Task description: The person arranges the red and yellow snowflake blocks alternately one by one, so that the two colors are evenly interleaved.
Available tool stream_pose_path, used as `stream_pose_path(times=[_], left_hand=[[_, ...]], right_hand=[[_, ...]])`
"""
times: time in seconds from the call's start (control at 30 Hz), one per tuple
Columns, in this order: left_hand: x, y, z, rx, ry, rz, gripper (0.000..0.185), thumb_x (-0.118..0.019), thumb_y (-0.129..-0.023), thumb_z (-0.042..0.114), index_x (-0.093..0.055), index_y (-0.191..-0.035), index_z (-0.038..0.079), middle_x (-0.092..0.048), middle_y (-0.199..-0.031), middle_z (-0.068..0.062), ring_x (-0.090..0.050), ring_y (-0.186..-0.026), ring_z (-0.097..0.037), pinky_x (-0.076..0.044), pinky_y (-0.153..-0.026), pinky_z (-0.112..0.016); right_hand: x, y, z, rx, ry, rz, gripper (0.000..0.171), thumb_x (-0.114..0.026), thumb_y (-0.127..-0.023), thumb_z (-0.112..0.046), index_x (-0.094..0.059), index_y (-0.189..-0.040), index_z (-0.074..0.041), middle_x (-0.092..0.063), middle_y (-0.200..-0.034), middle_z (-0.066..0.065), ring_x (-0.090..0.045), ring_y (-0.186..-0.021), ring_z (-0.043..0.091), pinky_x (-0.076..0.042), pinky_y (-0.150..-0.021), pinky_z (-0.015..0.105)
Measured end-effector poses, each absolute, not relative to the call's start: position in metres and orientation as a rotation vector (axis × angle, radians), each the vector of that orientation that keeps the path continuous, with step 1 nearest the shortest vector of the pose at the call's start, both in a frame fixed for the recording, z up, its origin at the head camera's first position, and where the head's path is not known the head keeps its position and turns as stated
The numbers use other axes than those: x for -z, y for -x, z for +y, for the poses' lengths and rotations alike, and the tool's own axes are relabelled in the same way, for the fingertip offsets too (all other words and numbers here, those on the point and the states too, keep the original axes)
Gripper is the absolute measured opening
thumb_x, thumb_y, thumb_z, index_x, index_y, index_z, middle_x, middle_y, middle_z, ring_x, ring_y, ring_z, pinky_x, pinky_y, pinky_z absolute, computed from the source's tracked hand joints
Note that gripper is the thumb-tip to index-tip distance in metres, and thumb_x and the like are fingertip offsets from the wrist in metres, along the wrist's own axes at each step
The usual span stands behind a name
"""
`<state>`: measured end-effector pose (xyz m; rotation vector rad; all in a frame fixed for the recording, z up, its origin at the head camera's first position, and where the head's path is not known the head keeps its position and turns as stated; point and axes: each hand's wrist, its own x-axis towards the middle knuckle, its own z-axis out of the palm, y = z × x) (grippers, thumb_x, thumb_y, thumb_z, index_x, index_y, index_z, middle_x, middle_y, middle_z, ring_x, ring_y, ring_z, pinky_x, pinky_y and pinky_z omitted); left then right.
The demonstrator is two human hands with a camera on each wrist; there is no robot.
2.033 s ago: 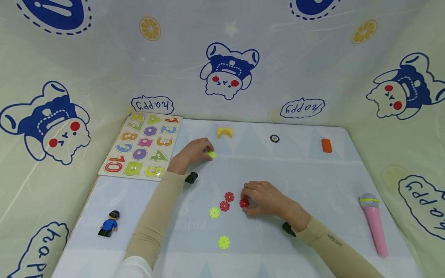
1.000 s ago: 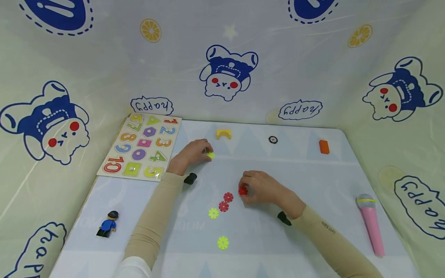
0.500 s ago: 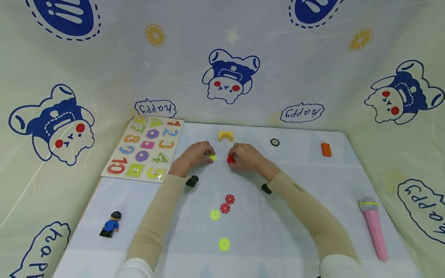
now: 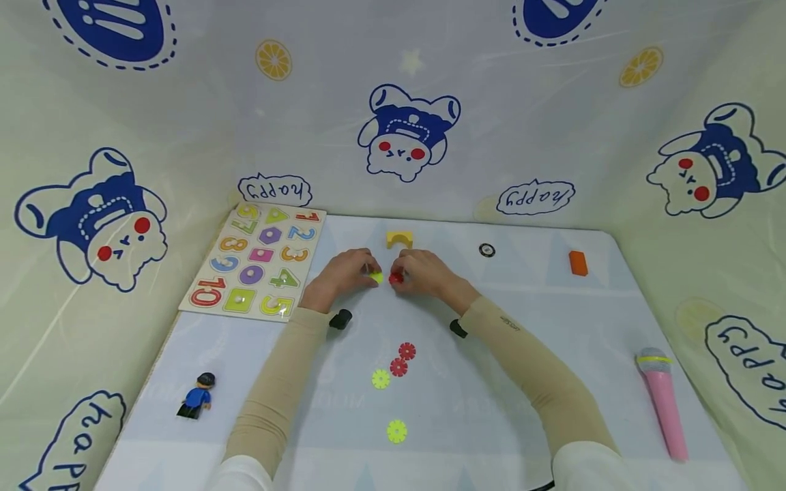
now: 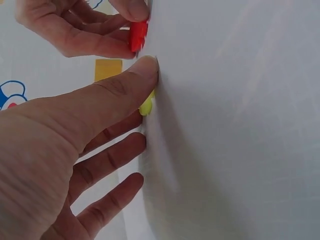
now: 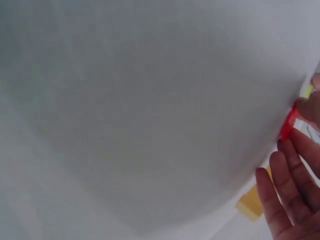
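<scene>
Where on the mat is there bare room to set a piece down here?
Bare mat lies between the right hand, the orange block and the pink microphone. Another patch lies between the toy figure and the left sleeve. It is crowded between the arms, around the loose red discs and yellow-green discs.

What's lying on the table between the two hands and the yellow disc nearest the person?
In the head view, two red discs and another yellow disc lie between the hands and the near yellow disc; otherwise bare mat.
</scene>
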<state>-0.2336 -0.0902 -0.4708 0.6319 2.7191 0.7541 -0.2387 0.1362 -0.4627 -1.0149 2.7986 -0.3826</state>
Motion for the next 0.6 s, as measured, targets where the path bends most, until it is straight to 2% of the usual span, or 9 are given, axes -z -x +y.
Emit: stream_pose_path(times=[0.3, 0.6], left_hand=[[0.4717, 0.2342, -0.0887, -0.777, -0.626, 2.710, 0.031, -0.086, -0.095, 0.016, -0.080, -0.125, 0.011, -0.072, -0.124, -0.006, -0.066, -0.114, -0.027, -0.055, -0.108, -0.043], [0.4728, 0.2359, -0.0891, -0.765, -0.624, 2.704, 0.031, -0.086, -0.096, 0.019, -0.081, -0.126, 0.012, -0.072, -0.122, -0.006, -0.067, -0.114, -0.026, -0.055, -0.106, -0.044]], right_hand=[[0.4653, 0.2352, 0.1374, 0.403, 0.954, 2.825, 0.035, -0.084, -0.098, -0.031, -0.082, -0.124, -0.008, -0.076, -0.110, 0.003, -0.066, -0.094, 0.016, -0.057, -0.092, 0.035], [0.4690, 0.2350, 0.1353, 0.467, 0.926, 2.809, 0.040, -0.086, -0.097, -0.029, -0.079, -0.131, -0.008, -0.077, -0.113, 0.004, -0.069, -0.097, 0.017, -0.058, -0.093, 0.034]])
